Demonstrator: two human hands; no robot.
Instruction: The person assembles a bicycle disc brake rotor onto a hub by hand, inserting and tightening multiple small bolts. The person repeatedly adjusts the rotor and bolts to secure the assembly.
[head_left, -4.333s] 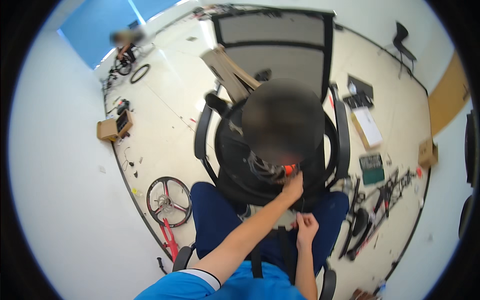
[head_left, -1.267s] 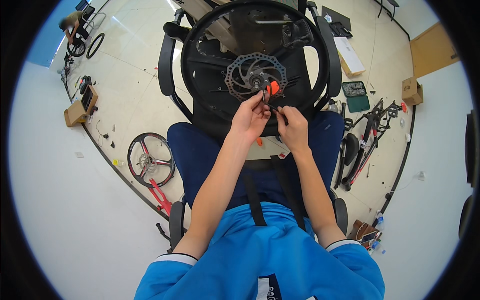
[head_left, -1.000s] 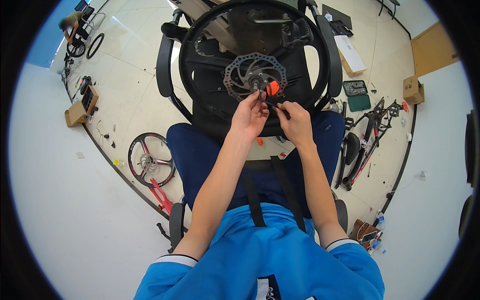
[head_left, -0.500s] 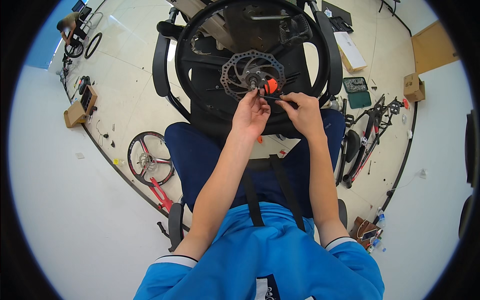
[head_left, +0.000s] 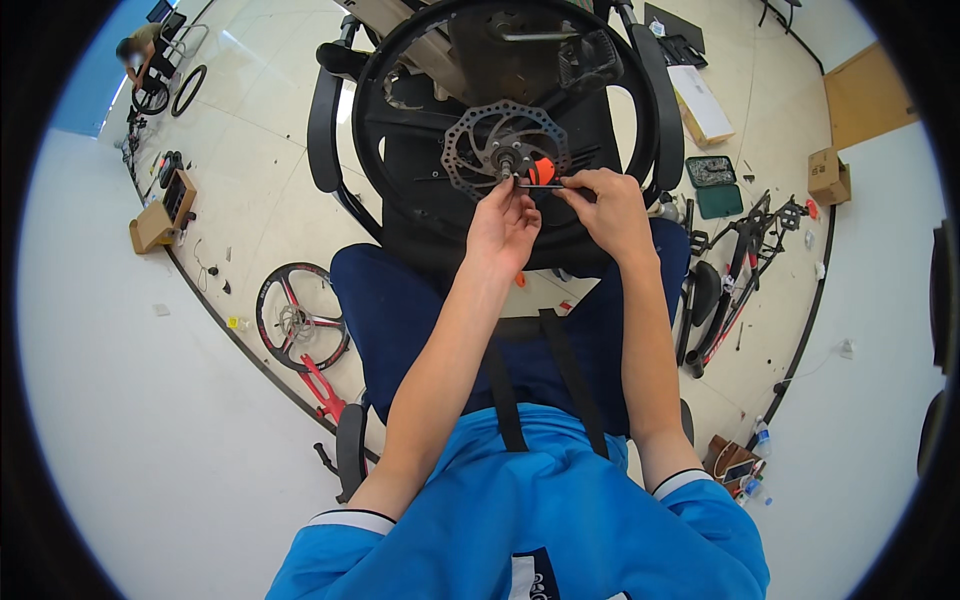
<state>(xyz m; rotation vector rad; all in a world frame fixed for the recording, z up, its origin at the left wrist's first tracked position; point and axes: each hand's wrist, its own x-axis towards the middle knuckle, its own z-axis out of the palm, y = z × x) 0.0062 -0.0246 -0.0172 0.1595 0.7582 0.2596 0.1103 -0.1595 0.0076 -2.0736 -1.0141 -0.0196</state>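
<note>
At the left, a black-and-red three-spoke bicycle wheel (head_left: 303,317) lies on the pale tiled floor. Further right, a large black round wheel (head_left: 364,120) lies across a black office chair, a silver perforated brake disc (head_left: 468,150) at its hub. Below the disc's centre, the left hand (head_left: 503,228) has thumb and forefinger drawn together by a thin dark rod (head_left: 543,187); whether they pinch it I cannot tell. The rod lies just below an orange-and-black rounded object (head_left: 541,170), its right end pinched between the thumb and forefinger of the right hand (head_left: 616,212). Beyond sits an open dark-green case (head_left: 719,202).
</note>
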